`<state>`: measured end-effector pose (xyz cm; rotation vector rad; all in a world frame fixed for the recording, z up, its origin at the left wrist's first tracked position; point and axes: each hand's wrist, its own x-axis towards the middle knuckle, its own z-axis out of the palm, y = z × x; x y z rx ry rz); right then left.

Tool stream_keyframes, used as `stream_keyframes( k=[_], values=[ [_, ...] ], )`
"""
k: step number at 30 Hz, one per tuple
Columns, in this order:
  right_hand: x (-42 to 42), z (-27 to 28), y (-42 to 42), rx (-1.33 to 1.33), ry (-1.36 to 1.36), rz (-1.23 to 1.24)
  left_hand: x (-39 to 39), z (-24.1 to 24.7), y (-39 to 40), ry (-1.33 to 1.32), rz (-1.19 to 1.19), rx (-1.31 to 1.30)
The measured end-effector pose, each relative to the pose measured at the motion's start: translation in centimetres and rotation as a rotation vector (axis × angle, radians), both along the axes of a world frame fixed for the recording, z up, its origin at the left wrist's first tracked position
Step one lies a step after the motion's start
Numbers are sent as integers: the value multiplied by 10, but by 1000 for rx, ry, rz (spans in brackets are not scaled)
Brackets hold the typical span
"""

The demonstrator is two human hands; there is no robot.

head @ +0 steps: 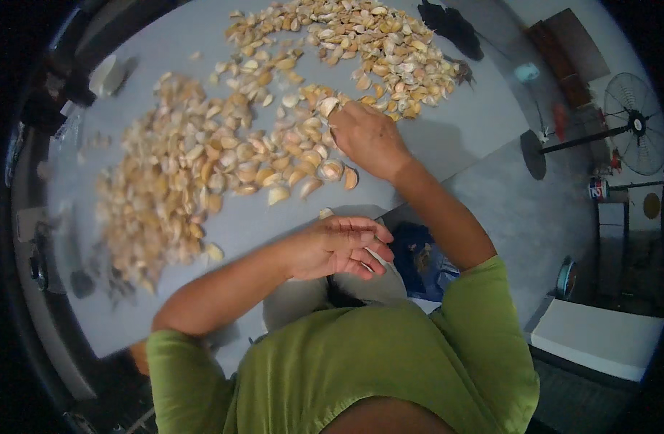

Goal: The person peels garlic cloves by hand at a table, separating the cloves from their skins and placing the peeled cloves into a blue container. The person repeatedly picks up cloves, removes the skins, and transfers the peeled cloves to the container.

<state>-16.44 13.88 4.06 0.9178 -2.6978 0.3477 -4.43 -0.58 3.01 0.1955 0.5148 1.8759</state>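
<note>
Garlic cloves [245, 157] lie in a broad, curved spread on a grey tabletop [261, 228]. My right hand [367, 138] reaches over the near edge of the cloves, its fingertips on a pale garlic clove [327, 106]; the fingers partly hide the contact. My left hand [340, 247] is raised in front of my body near the table's edge, palm partly turned up and fingers curled a little apart. Nothing plainly shows in its palm. Between the hands and the spread, a rounder garlic piece [331, 170] and a browner clove [351, 178] lie on the table.
A white object [107, 76] rests at the table's far left. Something dark [451, 27] lies at the upper right beside the cloves. A blue plastic bag [419, 260] is below the table edge. A standing fan [636, 123] and a white box [598, 336] are to the right.
</note>
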Motion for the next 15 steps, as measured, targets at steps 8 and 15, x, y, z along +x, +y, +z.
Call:
stream_keyframes(
  k=[8, 15],
  values=[
    [57, 11, 21, -366, -205, 82, 12, -8, 2, 1, -13, 24],
    [80, 5, 15, -341, -278, 33, 13, -6, 3, -12, -15, -8]
  ],
)
